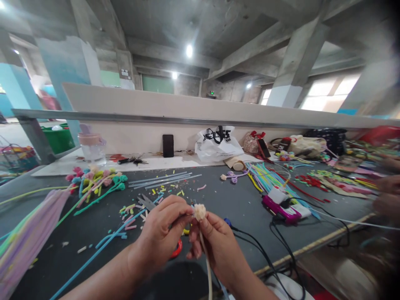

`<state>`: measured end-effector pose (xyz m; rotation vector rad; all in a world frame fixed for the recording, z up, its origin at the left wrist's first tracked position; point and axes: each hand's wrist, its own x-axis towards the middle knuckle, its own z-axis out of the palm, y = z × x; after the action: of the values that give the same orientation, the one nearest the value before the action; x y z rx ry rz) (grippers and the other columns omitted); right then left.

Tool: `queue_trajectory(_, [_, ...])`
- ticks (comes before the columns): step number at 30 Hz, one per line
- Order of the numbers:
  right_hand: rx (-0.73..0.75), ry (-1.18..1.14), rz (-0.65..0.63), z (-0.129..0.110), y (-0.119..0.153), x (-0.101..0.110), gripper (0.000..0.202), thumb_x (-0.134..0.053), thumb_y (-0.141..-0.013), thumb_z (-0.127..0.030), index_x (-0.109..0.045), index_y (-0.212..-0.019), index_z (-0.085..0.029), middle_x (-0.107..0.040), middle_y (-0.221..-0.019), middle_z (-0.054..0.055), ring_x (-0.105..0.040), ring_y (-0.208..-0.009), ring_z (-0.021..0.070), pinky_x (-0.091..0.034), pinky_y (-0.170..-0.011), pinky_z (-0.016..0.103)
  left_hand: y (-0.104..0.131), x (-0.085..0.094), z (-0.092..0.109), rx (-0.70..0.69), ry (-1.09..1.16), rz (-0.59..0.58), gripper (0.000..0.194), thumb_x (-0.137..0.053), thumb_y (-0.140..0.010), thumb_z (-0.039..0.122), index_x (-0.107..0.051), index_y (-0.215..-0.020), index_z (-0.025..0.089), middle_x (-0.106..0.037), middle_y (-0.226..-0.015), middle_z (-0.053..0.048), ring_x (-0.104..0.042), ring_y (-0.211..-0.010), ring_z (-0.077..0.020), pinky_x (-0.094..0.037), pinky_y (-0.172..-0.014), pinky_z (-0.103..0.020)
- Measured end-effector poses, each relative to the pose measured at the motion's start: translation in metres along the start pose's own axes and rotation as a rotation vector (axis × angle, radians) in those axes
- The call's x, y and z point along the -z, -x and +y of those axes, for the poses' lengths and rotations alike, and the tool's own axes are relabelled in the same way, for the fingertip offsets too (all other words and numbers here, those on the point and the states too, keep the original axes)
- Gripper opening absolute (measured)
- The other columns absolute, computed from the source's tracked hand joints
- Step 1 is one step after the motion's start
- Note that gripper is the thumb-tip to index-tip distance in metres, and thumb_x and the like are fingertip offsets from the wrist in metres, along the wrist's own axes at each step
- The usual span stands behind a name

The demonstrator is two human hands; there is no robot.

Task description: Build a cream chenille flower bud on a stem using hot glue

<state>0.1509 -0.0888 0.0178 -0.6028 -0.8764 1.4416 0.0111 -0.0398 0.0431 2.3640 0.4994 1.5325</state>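
Between my hands is a cream fuzzy flower (pixel 200 212) on a long pale stem (pixel 206 266), which looks like pipe cleaner. My right hand (pixel 217 239) grips it just below the head, thumb on the near side, and the stem hangs down past the palm. From the left, my left hand (pixel 165 227) pinches at the edge of the flower head; its fingertips are pressed together there. Scissors lie on the table partly under my left hand, with grey blades (pixel 146 203) and a red handle (pixel 177 250) showing.
Cut yellow and pink bits (pixel 129 208) litter the dark table (pixel 246 254). Finished fuzzy flowers (pixel 96 179) and pastel strands (pixel 34 233) lie left. A purple power strip (pixel 281 209) with black cables sits right, near another person's hand (pixel 387 191). A phone (pixel 168 146) leans behind.
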Motion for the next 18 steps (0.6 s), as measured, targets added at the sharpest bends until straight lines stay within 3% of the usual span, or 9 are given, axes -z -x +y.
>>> queue_trajectory(4, [0.003, 0.025, -0.008, 0.0040, 0.0003, 0.0027, 0.025, -0.062, -0.080, -0.038, -0.061, -0.076, -0.013, -0.062, -0.056, -0.001, -0.051, -0.037, 0.0057, -0.051, -0.044, 0.022, 0.0009, -0.0016, -0.0010, 0.026, 0.014, -0.044, 0.008, -0.057, -0.081, 0.009, -0.058, -0.082, 0.017, -0.060, -0.077, -0.002, -0.057, -0.076, -0.0111, -0.046, -0.070, -0.020])
queue_trajectory(10, [0.021, 0.059, -0.003, 0.0057, -0.0005, 0.0040, 0.026, -0.062, -0.080, -0.040, -0.059, -0.076, -0.014, -0.061, -0.056, -0.002, -0.049, -0.036, 0.0046, -0.051, -0.044, 0.022, -0.0057, 0.0006, 0.0003, 0.177, 0.133, -0.180, 0.009, -0.058, -0.080, 0.013, -0.060, -0.072, 0.016, -0.060, -0.071, -0.001, -0.056, -0.070, -0.0106, -0.045, -0.066, -0.020])
queue_trajectory(18, [0.063, 0.178, 0.063, 0.0061, 0.0010, 0.0062, 0.031, -0.062, -0.078, -0.044, -0.056, -0.072, -0.015, -0.056, -0.052, -0.005, -0.045, -0.035, 0.0041, -0.051, -0.044, 0.022, -0.0035, -0.0012, 0.0060, 0.205, 0.162, -0.245, 0.019, -0.054, -0.081, 0.008, -0.057, -0.064, 0.017, -0.060, -0.066, 0.000, -0.057, -0.069, -0.0096, -0.044, -0.066, -0.019])
